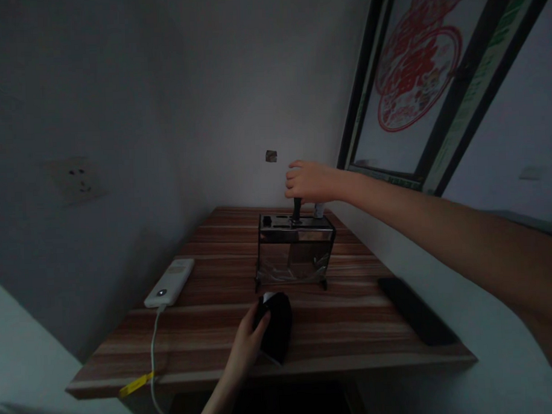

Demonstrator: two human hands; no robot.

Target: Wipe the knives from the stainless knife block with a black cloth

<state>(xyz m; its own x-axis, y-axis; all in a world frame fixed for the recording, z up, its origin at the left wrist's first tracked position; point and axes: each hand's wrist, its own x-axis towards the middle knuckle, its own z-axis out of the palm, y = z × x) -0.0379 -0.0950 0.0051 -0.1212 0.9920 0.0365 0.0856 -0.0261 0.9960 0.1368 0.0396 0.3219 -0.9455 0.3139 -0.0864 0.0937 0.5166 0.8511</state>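
My right hand point(306, 182) reaches out over the far part of the table, its fingers closed round the top of a black handle point(296, 210). That handle stands upright in the slotted metal top of a clear-sided holder point(296, 235); whatever lies below it is too dark to make out. A second, pale object point(319, 210) pokes up at the holder's right end. Nearer to me, my left hand point(248, 336) grips a dark, rounded, soft-looking item point(278, 327) with a white patch at its top, just in front of the holder.
On the wood-grain table point(208, 330), a white power bank point(170, 283) with a white cable point(153, 350) lies at left. A yellow strip point(136, 385) hangs at the front edge. A flat black object point(416, 311) lies at right. Walls and a window point(411, 75) border the table.
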